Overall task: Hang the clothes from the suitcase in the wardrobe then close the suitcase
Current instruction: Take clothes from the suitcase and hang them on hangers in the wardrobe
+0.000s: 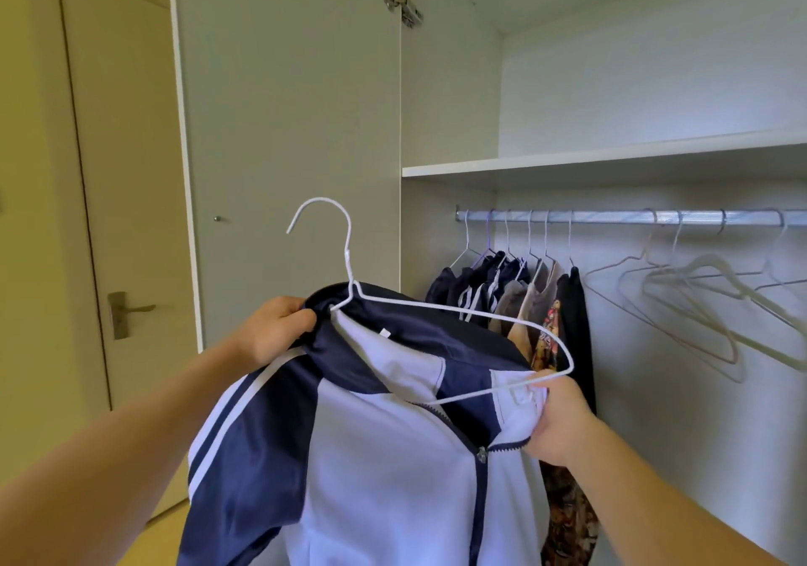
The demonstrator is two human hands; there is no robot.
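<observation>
Jacket (384,456) half on white hanger (436,307), held left of the wardrobe rail (611,217): left hand (273,334) grips collar, right hand (556,421) pinches front and hanger end; next, likely seat the right shoulder, then hook onto rail.

The left forearm (131,434) and right forearm (655,487) are bare and rise from the lower corners of the view, angling in toward the middle. The left hand (275,329) is the higher one, knuckles up, fingers and thumb pinching the collar of the jacket (384,443) by the hanger (348,253) neck. The right hand (556,421) is lower and further right, fingers curled round the jacket's front edge beside the zip, fingertips touching the hanger's bottom wire
</observation>
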